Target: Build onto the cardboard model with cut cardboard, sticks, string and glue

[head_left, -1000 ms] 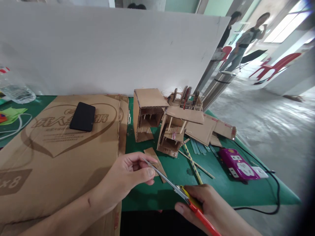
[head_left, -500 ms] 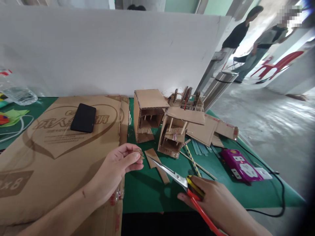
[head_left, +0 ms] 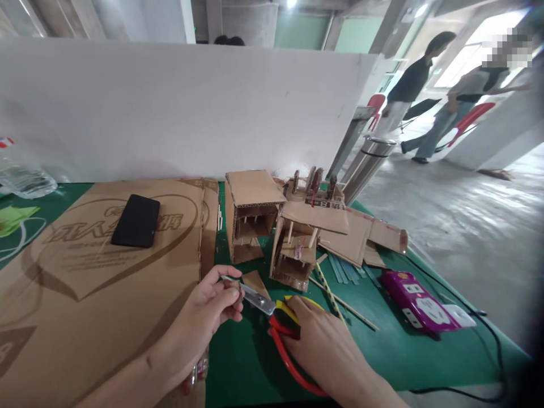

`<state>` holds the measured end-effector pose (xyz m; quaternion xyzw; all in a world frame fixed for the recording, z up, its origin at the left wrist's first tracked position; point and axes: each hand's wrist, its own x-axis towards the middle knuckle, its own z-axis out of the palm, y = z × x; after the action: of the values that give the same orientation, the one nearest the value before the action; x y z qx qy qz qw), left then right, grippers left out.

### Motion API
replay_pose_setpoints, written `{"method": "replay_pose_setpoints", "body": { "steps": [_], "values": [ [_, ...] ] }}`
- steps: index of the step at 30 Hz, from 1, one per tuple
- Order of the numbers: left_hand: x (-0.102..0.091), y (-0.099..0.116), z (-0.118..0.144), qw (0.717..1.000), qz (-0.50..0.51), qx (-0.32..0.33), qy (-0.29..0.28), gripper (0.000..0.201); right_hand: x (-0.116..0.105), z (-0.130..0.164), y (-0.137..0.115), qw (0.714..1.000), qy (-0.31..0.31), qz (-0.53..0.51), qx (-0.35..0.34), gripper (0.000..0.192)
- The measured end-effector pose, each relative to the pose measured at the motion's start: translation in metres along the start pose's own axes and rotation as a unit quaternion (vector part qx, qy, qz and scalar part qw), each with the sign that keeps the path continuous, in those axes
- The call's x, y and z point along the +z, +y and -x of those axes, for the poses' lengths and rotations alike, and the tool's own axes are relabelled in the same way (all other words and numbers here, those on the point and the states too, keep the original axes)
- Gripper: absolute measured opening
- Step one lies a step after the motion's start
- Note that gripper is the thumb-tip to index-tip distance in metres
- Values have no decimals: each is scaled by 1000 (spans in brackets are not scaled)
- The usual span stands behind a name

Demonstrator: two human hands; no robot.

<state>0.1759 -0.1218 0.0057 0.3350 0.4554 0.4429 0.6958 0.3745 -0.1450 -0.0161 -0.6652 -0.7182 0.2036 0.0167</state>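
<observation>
A: What could go wrong from here?

B: A nicked finger, I'd judge. The scissors [head_left: 260,302] have their blades right at the fingertips of the left hand [head_left: 209,304], and the cardboard scrap [head_left: 236,289] pinched there is so small that it leaves little margin. If it twists or slips, a blade could catch skin or the line could run crooked.

A: Is the grip firm on both sides?

B: Thumb and fingers of the left hand are clamped on the scrap. The right hand [head_left: 317,334] is wrapped round the red and yellow handles. Whether the blades are parted round the scrap, I can't tell.

A: Which way do the scissors point?

B: Tips toward the bench's left side and slightly toward its far edge. The long axis runs slantwise, with the handles nearer the near edge of the bench [head_left: 389,358].

A: And where are they exactly?

B: Held above the bench's near edge area, just right of the flattened carton [head_left: 140,317], with the cardboard shelf model [head_left: 317,218] farther back.
</observation>
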Motion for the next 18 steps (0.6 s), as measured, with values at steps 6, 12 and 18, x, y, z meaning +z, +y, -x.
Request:
{"method": "replay_pose_setpoints", "body": {
  "steps": [6,12,18],
  "values": [
    [1,4,3,993,71,-64,64,15,1,-10,-25,999,46,-21,-16,12],
    [-4,2,3,989,105,-75,74,12,12,-16,-37,997,62,-4,-38,15],
    [-6,3,4,1000,5,-21,21,26,13,-14,-38,997,63,-7,-40,16]
  ]
}}
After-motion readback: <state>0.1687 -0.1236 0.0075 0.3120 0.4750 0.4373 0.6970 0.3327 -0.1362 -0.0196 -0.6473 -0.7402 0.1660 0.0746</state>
